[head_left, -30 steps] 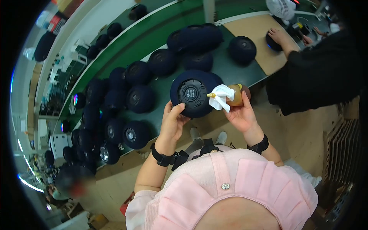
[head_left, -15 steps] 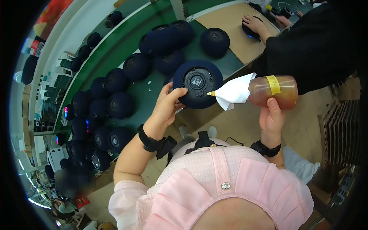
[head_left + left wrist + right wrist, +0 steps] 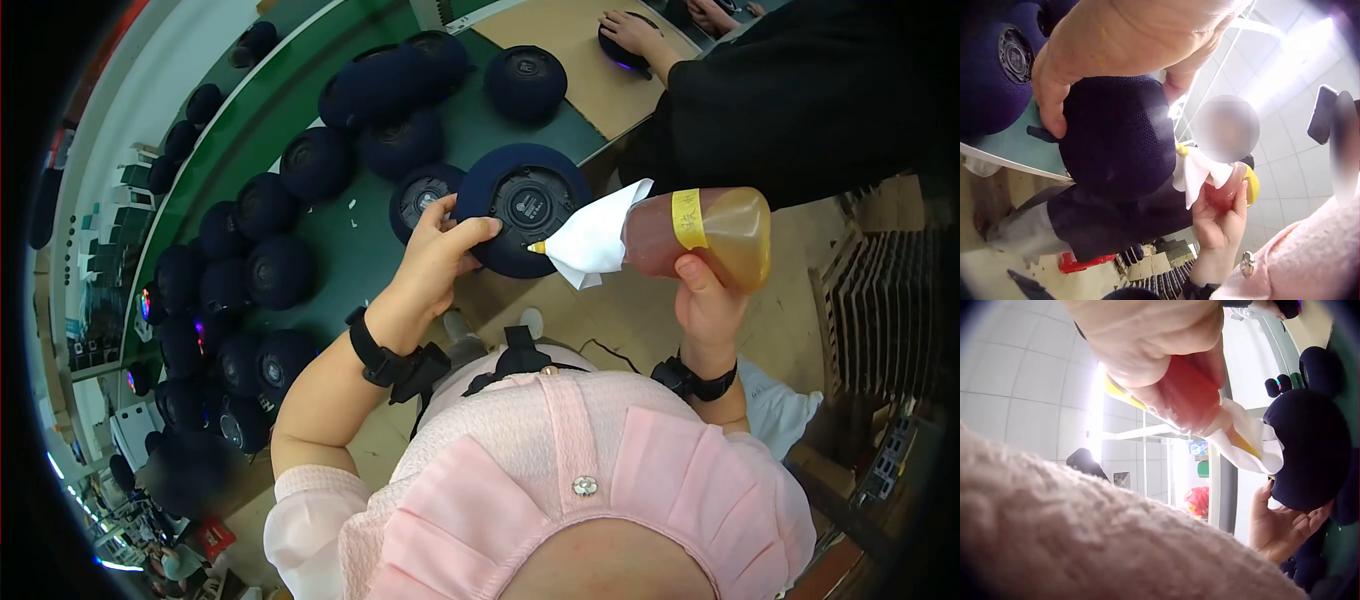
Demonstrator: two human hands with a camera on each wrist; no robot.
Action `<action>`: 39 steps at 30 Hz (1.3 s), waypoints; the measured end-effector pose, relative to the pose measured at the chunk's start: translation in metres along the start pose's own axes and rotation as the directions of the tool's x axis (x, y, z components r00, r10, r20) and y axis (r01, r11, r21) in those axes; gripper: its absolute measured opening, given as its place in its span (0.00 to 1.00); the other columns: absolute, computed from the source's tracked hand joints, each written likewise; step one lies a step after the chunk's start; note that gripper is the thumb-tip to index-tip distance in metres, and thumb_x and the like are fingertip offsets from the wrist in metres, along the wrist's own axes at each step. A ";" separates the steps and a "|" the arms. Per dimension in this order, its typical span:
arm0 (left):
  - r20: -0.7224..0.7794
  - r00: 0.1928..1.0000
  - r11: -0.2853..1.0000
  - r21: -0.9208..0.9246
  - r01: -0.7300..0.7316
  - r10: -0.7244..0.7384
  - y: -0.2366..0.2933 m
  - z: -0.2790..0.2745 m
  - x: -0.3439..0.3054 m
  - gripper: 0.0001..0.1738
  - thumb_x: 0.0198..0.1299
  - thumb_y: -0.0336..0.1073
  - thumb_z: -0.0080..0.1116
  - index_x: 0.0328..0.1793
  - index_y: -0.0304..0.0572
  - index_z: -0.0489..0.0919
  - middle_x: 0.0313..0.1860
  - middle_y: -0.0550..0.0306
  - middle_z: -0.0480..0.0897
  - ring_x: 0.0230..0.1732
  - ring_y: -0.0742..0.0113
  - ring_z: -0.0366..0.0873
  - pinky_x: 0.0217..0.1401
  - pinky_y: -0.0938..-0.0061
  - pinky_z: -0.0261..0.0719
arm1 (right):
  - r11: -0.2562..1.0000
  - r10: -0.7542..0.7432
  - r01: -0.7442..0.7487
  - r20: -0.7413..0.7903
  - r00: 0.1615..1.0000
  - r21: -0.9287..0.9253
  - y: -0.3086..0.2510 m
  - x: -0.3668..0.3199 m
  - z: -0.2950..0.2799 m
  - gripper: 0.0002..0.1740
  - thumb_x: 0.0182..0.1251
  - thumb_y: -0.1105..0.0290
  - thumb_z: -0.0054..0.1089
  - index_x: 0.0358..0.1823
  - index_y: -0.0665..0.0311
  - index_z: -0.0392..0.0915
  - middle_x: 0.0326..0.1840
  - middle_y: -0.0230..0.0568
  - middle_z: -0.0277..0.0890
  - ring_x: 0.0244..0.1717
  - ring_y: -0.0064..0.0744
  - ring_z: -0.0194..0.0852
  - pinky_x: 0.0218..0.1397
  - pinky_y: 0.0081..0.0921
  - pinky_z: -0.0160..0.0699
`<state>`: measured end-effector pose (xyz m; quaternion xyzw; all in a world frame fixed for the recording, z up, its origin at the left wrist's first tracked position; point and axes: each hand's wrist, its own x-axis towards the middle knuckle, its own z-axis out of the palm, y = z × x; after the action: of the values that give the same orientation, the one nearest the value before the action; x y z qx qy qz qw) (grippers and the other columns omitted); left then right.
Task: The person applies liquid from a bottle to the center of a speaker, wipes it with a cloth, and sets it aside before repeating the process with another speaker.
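My left hand (image 3: 432,258) grips a round, dark blue, fabric-covered speaker (image 3: 532,203) by its left side, thumb over the rim of the black base that faces up. In my right hand (image 3: 712,312) is a clear squeeze bottle (image 3: 655,236) of amber liquid, tilted on its side, with a yellow label band. White tissue (image 3: 598,235) wraps its neck. The yellow nozzle (image 3: 537,247) points left, its tip right at the lower edge of the black base. In the left wrist view, the speaker's fabric side (image 3: 1116,137) fills the space below my fingers.
Several more dark speakers (image 3: 280,272) stand on the green bench (image 3: 350,240) to the left and ahead. One speaker (image 3: 525,84) sits beside a cardboard sheet (image 3: 560,30). A person in black (image 3: 760,110) works at the right. A ribbed stack (image 3: 870,310) stands far right.
The bottle has swung from pointing mostly away to lying sideways across the view, its nozzle staying by the speaker's base. The head view has shifted, so the bench speakers appear further left.
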<state>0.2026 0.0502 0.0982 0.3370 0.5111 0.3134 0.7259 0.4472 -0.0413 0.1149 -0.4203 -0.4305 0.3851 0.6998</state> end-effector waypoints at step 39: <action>-0.368 0.927 0.942 -0.331 -0.059 -0.071 -0.070 0.050 0.171 0.34 0.48 0.42 0.60 0.60 0.34 0.64 0.59 0.46 0.69 0.59 0.52 0.67 0.59 0.46 0.61 | 0.374 0.715 -0.194 -0.149 0.684 0.907 0.074 -0.056 -0.070 0.25 0.63 0.54 0.57 0.55 0.61 0.67 0.56 0.38 0.66 0.57 0.34 0.65 0.58 0.33 0.75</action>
<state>0.3062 0.1377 -0.0370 0.1407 0.5802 0.4520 0.6628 0.4803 -0.0843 0.0121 -0.2240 0.1596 0.5960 0.7544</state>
